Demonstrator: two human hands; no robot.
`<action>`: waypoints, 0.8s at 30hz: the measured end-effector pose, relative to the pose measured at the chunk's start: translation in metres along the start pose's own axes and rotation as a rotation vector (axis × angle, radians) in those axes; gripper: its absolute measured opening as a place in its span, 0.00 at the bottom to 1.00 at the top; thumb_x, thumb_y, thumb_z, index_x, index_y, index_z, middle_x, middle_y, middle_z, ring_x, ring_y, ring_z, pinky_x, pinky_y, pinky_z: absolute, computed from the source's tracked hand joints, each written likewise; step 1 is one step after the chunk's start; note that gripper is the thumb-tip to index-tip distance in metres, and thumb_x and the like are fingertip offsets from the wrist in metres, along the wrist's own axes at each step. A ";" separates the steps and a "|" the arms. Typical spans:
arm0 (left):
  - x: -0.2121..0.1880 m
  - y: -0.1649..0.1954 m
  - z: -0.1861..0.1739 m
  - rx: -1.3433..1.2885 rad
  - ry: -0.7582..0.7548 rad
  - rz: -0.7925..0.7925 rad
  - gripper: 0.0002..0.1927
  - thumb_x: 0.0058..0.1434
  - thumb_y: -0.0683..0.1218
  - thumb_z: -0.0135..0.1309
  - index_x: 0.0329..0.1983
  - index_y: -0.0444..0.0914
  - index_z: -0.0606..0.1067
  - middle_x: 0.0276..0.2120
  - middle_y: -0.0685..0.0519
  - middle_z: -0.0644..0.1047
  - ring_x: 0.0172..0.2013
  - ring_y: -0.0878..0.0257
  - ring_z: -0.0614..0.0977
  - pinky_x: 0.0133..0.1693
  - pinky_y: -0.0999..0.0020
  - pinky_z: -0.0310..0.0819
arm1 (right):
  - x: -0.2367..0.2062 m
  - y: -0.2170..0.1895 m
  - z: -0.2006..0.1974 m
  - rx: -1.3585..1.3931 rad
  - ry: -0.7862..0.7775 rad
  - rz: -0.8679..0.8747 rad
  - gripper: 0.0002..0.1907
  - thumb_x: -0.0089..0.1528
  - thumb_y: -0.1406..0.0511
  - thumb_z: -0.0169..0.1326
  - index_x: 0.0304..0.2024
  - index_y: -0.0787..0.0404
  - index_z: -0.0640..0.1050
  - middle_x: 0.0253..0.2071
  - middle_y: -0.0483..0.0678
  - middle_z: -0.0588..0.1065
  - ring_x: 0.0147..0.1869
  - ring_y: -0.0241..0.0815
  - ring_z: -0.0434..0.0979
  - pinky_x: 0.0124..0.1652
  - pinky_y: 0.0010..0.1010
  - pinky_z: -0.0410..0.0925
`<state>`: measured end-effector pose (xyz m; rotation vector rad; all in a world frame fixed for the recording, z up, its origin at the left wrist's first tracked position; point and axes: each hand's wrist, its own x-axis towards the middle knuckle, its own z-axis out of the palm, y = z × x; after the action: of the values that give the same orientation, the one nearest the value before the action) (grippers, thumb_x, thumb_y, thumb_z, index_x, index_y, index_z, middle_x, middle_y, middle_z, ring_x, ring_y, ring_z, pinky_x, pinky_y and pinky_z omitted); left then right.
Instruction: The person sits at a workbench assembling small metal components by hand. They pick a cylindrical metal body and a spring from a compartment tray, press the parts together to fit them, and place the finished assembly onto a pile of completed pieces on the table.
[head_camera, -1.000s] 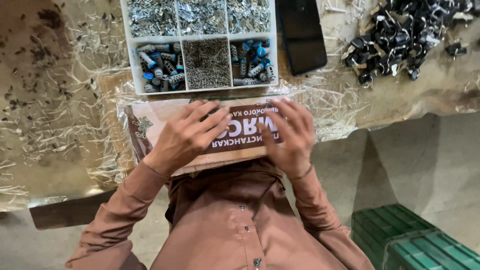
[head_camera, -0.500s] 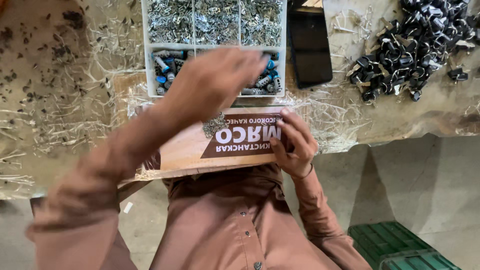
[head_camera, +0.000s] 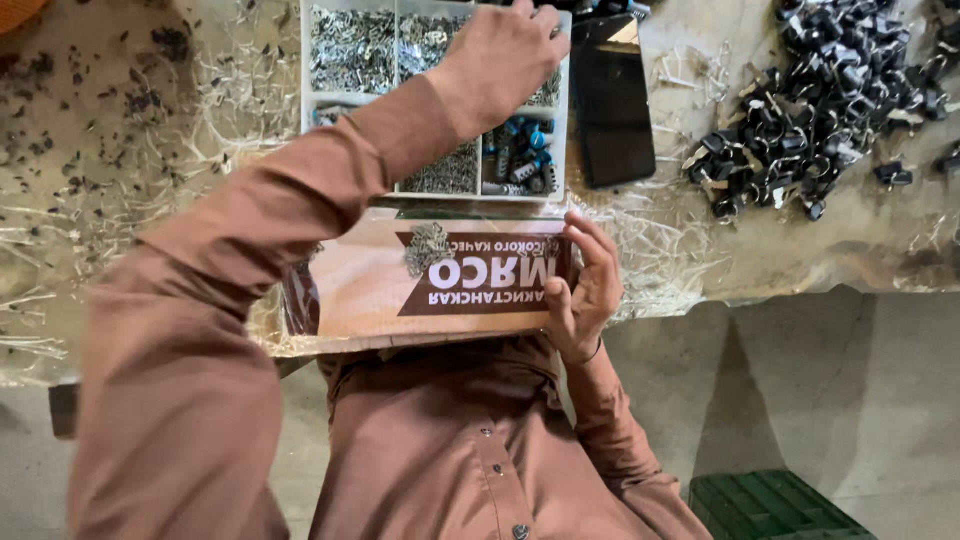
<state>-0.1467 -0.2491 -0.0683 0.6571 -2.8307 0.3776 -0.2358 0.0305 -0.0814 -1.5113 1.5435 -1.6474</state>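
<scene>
Reaching across the bench, the person's left hand (head_camera: 500, 55) rests over the far compartments of a white divided parts tray (head_camera: 435, 190), fingers curled down into it; whether it holds anything cannot be told. A small heap of metal bits (head_camera: 428, 247) lies on the cardboard sheet (head_camera: 370, 290) below. The right hand (head_camera: 585, 290) grips that sheet's edge. Right of the tray: black phone (head_camera: 612, 100), then a pile of black clips (head_camera: 820, 100).
</scene>
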 end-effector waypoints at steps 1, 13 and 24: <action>-0.001 0.000 0.003 0.043 0.002 0.000 0.09 0.58 0.44 0.60 0.41 0.38 0.80 0.39 0.51 0.78 0.41 0.60 0.81 0.35 0.66 0.78 | -0.001 0.001 -0.001 -0.034 0.002 -0.005 0.34 0.71 0.48 0.52 0.62 0.73 0.70 0.67 0.62 0.68 0.72 0.53 0.70 0.68 0.42 0.67; -0.023 -0.003 -0.047 -0.397 0.040 -0.042 0.07 0.70 0.41 0.52 0.43 0.37 0.80 0.20 0.51 0.76 0.13 0.69 0.72 0.14 0.76 0.65 | 0.001 -0.017 0.005 0.206 0.050 0.146 0.37 0.76 0.45 0.41 0.68 0.71 0.63 0.73 0.60 0.62 0.79 0.52 0.63 0.77 0.43 0.60; -0.118 0.128 -0.089 -0.718 0.070 -0.118 0.10 0.58 0.43 0.57 0.41 0.35 0.76 0.37 0.48 0.77 0.38 0.55 0.81 0.38 0.62 0.78 | 0.002 -0.028 0.035 0.244 0.018 0.180 0.53 0.70 0.34 0.31 0.77 0.71 0.51 0.80 0.61 0.53 0.84 0.53 0.52 0.81 0.42 0.47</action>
<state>-0.0889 -0.0643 -0.0398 0.6160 -2.5642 -0.5978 -0.1964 0.0219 -0.0632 -1.1989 1.3849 -1.6786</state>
